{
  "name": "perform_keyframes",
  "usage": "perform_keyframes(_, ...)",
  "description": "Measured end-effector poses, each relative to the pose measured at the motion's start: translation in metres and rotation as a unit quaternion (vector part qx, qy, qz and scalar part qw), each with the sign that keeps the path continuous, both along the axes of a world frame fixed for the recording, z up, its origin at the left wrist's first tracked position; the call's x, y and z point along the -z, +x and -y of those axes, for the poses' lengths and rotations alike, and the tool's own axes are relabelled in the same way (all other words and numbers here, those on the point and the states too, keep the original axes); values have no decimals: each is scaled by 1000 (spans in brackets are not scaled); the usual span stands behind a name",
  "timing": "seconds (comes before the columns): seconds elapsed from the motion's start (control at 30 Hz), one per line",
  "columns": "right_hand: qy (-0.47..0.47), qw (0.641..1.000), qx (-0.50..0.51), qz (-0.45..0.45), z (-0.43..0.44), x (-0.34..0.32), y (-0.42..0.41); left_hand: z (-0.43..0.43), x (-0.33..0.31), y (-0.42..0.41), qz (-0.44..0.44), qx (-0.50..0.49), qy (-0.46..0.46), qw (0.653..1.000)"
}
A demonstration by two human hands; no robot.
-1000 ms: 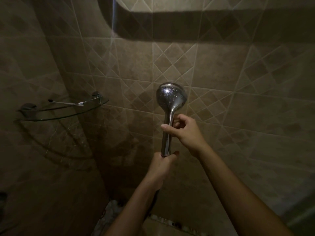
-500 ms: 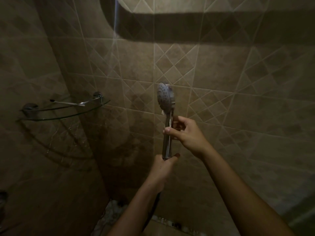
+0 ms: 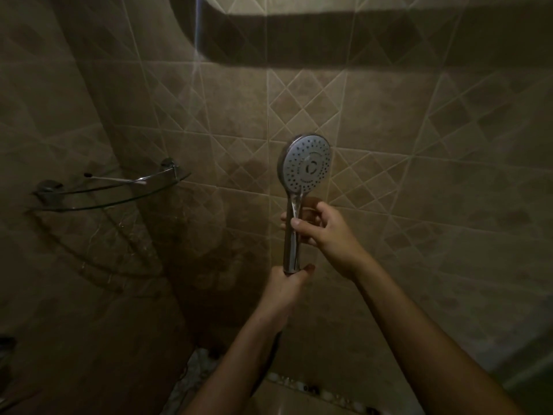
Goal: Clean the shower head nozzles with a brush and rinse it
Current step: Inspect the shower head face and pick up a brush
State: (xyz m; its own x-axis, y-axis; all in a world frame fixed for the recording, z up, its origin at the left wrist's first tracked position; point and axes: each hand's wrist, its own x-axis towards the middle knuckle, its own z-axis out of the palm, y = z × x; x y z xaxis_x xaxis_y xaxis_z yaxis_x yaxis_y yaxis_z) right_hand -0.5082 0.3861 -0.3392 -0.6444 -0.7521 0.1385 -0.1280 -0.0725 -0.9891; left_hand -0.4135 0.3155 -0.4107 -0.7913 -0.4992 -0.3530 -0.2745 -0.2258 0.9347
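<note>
Turned since half a second ago, the shower head [image 3: 305, 164] now shows its full nozzle face toward the camera, where before it stood edge-on, and a second ago only its shiny chrome back was seen. It is held upright in front of the tiled wall [image 3: 419, 145], roughly centre frame, its round face dotted with rings of dark holes around a central knob. Both hands have kept their places on the chrome handle. The left hand [image 3: 288, 287] is closed around the bottom end of the handle, thumb up along its side. The right hand [image 3: 318, 227] is clamped on the handle higher up, just below the head, with the thumb across the front and the fingers wrapped behind. A dark hose [image 3: 273, 351] drops from beneath the left hand along the forearm. Well to the left, a glass corner shelf [image 3: 113, 194] with a metal rail is fixed to the wall, unchanged, with a thin stick-like thing [image 3: 116, 178] lying on it; what it is cannot be told in the dim light.
</note>
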Motion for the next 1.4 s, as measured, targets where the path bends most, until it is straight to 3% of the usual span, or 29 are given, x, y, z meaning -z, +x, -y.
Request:
perform_keyframes(0.13, 38, 992, 65, -106, 1, 1, 0, 2, 0, -2, 7, 3, -10, 1000)
perform_keyframes(0.23, 37, 993, 79, -84, 1, 4, -3, 4, 5, -3, 1, 21, 9, 1000)
perform_keyframes(0.37, 14, 999, 25, -23, 0, 3, -4, 0, 5, -2, 9, 19, -3, 1000)
perform_keyframes(0.57, 31, 988, 71, -133, 1, 6, -6, -4, 3, 0, -1, 10, 11, 1000)
perform_keyframes(0.77, -9, 998, 36, -44, 3, 10, -10, -5, 1, 1, -14, 6, -15, 1000)
perform_keyframes(0.93, 32, 990, 89, -105, 6, 12, -6, -5, 1, 1, -12, 13, -12, 1000)
perform_keyframes(1.2, -15, 1000, -4, 26, -2, 6, -8, -6, -1, 1, -16, 8, -6, 1000)
perform_keyframes(1.33, 35, 995, 39, -89, -3, 7, -5, -7, -3, 1, -12, 0, 4, 1000)
perform_keyframes(1.4, 40, 992, 58, -103, -4, 7, -7, -6, -3, 1, -11, 2, -4, 1000)
